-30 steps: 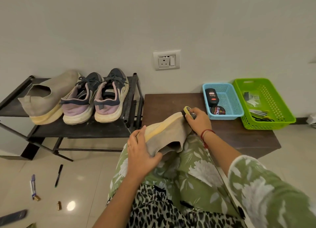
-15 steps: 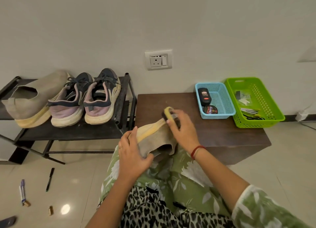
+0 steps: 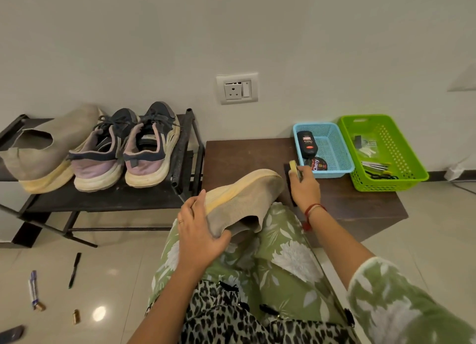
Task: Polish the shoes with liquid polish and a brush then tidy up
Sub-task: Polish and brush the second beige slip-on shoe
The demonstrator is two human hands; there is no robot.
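A beige knit shoe (image 3: 242, 202) with a yellowed sole lies on its side across my lap. My left hand (image 3: 199, 230) grips it at the heel end. My right hand (image 3: 305, 189) holds a shoe brush (image 3: 292, 169) with a yellow back and dark bristles just past the shoe's toe, over the brown table (image 3: 244, 155). The black liquid polish bottle (image 3: 306, 144) and a round polish tin (image 3: 318, 164) lie in the blue basket (image 3: 334, 147). The matching beige shoe (image 3: 43, 150) stands on the black shoe rack (image 3: 108, 199).
A pair of grey-and-lilac sneakers (image 3: 126, 150) shares the rack. A green basket (image 3: 383, 150) with small items sits right of the blue one. Pens (image 3: 74, 270), a tube (image 3: 33, 289) and small bits lie on the tiled floor at the left. A wall socket (image 3: 237, 88) is above the table.
My right hand with the brush has swept from the shoe's sole edge out to the right, past the toe. The left hand keeps its hold on the heel.
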